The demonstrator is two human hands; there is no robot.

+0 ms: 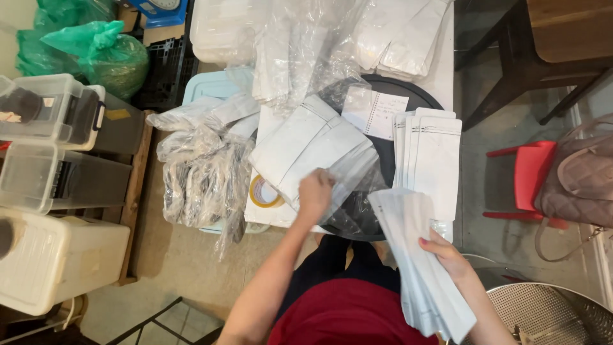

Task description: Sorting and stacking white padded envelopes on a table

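My left hand [315, 193] rests with curled fingers on a stack of white flat pouches [306, 150] wrapped in clear plastic, on a dark round tray [424, 97]. A fanned bundle of white pouches [418, 262] hangs down toward my lap, gripped by my right hand [447, 254]. Another neat pile of white pouches [431, 160] lies just beyond that hand. A roll of yellow tape [263, 193] sits left of my left hand.
Crumpled clear bags of pouches [201, 169] lie at the left on a pale blue bin. More pouches [402, 38] are piled at the back, with a small spiral notepad [383, 114]. Plastic boxes [45, 108], a red stool [533, 176], a handbag [584, 182] and a perforated metal drum [549, 313] stand around.
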